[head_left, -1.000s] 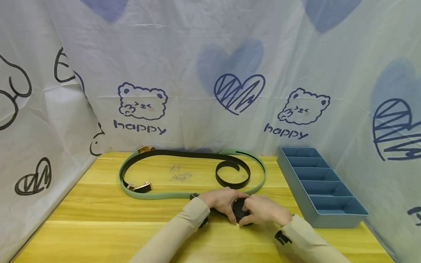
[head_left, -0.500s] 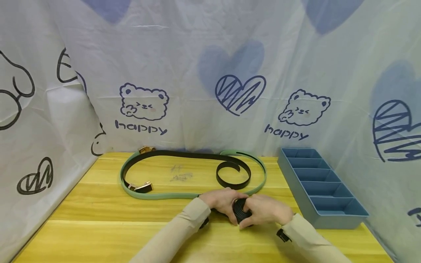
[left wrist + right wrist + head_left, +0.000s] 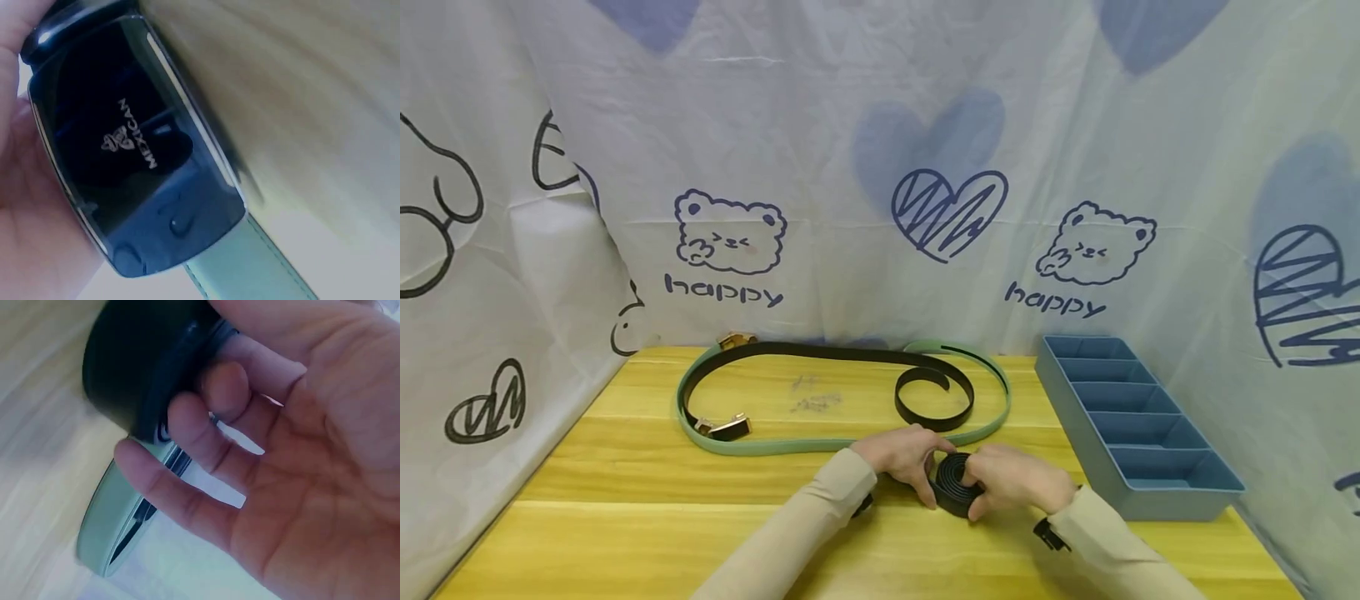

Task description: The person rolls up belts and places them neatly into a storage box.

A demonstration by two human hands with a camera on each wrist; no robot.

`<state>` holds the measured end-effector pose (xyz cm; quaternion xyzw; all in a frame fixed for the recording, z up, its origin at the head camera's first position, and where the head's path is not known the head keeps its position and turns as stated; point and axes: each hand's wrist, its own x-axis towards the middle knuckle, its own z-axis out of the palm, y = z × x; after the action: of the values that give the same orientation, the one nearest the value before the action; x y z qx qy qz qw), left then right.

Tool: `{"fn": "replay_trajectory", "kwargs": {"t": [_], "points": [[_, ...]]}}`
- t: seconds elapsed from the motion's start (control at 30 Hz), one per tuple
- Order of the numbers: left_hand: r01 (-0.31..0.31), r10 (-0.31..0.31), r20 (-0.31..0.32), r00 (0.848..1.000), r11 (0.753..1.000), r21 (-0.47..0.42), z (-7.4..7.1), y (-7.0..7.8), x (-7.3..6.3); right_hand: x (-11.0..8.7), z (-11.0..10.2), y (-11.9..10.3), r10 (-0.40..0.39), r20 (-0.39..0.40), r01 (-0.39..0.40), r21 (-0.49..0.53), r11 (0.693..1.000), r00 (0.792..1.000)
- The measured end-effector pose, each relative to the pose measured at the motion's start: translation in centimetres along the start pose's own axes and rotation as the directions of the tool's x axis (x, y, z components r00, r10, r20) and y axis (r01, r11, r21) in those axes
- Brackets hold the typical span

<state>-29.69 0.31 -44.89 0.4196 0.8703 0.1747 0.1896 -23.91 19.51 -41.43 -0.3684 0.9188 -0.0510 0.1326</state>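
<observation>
A black belt is wound into a tight coil near the table's front middle. My right hand grips the coil from the right, thumb low on its outside and fingers over the top; in the right wrist view, curled fingertips press on the dark roll. My left hand arches over the belt at the coil's left, fingers and thumb around it. In the left wrist view a glossy black buckle lettered MEXICAN lies along the palm. The left hand hides most of the belt's uncoiled end.
Behind the hands, a green belt loops round a second black belt, whose tail curls up at the right. Gold-toned buckles are at the left. A blue-grey divided box stands at the right, before a printed curtain.
The right hand and the coil have shifted slightly right, away from the left palm. More of the coil's top and side shows between the hands.
</observation>
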Motion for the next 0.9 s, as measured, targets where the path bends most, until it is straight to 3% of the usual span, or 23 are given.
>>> {"fn": "replay_trajectory", "kwargs": {"t": [0.17, 0.33, 0.43, 0.63, 0.9], "points": [[0.017, -0.016, -0.008, 1.0, 1.0, 0.008, 0.1, 0.0, -0.2, 0.0, 0.4, 0.3, 0.025, 0.003, -0.025, 0.049, 0.998, 1.0], [0.022, -0.022, -0.007, 1.0, 1.0, 0.021, 0.0, 0.1, -0.2, 0.5, 1.3, -0.1, 0.093, -0.086, -0.084, 0.1, 0.991, 0.992], [0.029, -0.029, -0.002, 1.0, 0.999, 0.026, -0.1, 0.2, -0.2, 0.7, 1.5, -0.2, 0.084, -0.111, -0.074, 0.084, 0.994, 0.99], [0.008, -0.008, 0.007, 1.0, 1.0, -0.002, 0.0, 0.4, 0.1, 0.4, 1.0, 0.1, 0.014, -0.079, -0.01, 0.051, 0.999, 0.997], [-0.01, 0.013, 0.028, 1.0, 0.993, -0.118, 0.1, -0.1, 0.2, 0.0, 0.4, 0.4, 0.005, -0.026, -0.003, 0.051, 0.999, 1.0]]}}
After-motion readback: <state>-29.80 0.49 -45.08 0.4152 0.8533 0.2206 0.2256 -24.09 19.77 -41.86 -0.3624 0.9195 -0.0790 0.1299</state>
